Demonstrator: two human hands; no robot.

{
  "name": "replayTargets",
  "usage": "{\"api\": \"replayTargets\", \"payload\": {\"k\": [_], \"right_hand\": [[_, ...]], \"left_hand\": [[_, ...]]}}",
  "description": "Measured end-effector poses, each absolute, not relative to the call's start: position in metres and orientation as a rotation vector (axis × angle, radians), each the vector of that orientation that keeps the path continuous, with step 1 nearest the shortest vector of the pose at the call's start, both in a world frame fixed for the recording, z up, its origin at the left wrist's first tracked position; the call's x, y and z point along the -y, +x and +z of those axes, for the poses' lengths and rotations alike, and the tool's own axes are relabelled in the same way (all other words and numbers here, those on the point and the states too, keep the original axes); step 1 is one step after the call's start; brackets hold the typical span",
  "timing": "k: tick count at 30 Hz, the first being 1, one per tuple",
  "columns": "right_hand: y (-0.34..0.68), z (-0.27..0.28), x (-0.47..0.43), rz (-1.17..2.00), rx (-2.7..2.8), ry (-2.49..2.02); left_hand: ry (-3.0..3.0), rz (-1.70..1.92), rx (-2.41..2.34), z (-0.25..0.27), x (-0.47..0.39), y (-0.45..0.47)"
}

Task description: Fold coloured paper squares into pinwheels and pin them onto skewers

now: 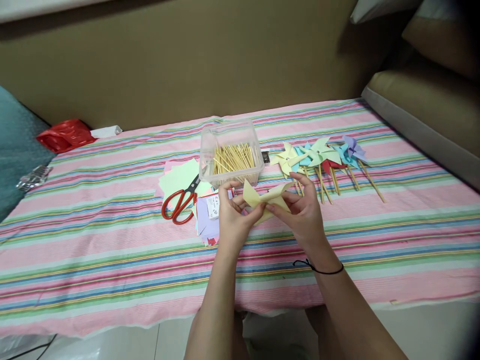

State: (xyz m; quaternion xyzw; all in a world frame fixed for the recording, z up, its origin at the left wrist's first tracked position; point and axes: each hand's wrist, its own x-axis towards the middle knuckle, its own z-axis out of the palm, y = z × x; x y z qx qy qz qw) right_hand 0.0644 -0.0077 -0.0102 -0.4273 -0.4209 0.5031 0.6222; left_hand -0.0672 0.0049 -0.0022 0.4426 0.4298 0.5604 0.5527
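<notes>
We have a yellow paper pinched between our two hands, over the cloth and just in front of the box. Its corners are bent up and a curled flap runs across its middle. Our left hand grips it from the left, thumb at the center; our right hand grips it from the right, its thumb meeting the other there (we cannot make out what the fingers behind do).

Beyond our left hand stands the clear box, which holds many thin wooden sticks. Beside that hand lies purple paper, partly hidden, with a small printed white pack on it. Red-handled scissors lie to the left, partly over a pale green sheet.

Right of the box we see a row of pinwheels in yellow, blue, pale green, red and purple, their sticks pointing toward us. A black band circles our right wrist. Under it all spreads a striped cloth; at its far left corner sits a red bag.
</notes>
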Motion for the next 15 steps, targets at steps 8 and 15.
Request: {"api": "replayTargets", "payload": {"k": [8,15], "right_hand": [[0.068,-0.011,0.007,1.214,0.955,-0.994],[0.075,-0.013,0.006,1.274,0.939,-1.05]], "left_hand": [[1.014,1.291,-1.011,-0.002,-0.007,-0.07],[1.011,1.231,-0.974,-0.003,-0.008,-0.072]]}}
